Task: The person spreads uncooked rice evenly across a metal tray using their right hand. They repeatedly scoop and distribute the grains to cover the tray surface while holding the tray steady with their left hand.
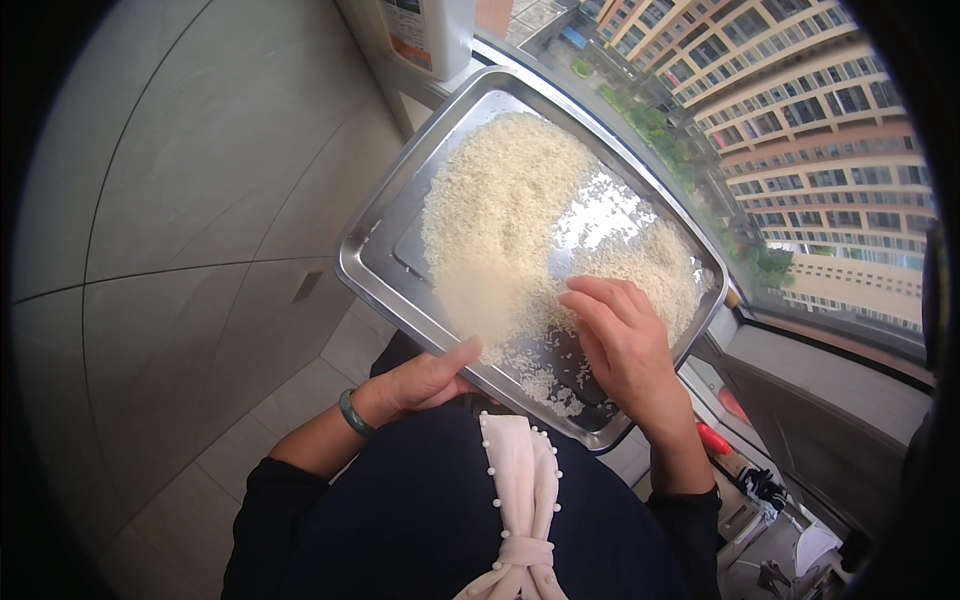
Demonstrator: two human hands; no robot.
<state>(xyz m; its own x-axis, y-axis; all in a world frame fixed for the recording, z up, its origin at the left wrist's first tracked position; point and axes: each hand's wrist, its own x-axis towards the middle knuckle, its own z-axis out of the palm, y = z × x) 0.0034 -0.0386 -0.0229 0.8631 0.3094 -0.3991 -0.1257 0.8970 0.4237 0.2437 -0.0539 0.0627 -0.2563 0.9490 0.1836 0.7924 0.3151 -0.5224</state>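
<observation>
A rectangular metal tray [390, 292] holds white rice grains [510, 180], heaped in a large pile on its left and a smaller one on its right. Loose grains lie scattered between the piles and along the near edge. My left hand [431, 379] grips the tray's near rim, thumb on top and fingers underneath; a green bangle [354, 413] circles that wrist. Over the smaller pile is my right hand [619, 330], its fingers bent and close together at the grains. Whether it holds any rice cannot be seen. Part of the large pile near my left thumb looks blurred.
Beyond the tray is a window ledge [420, 97] with a white plastic container [431, 37] on it. Tall buildings show through the window. A grey tiled wall [187, 187] stands at the left. Assorted items and a red object [713, 439] are low at the right.
</observation>
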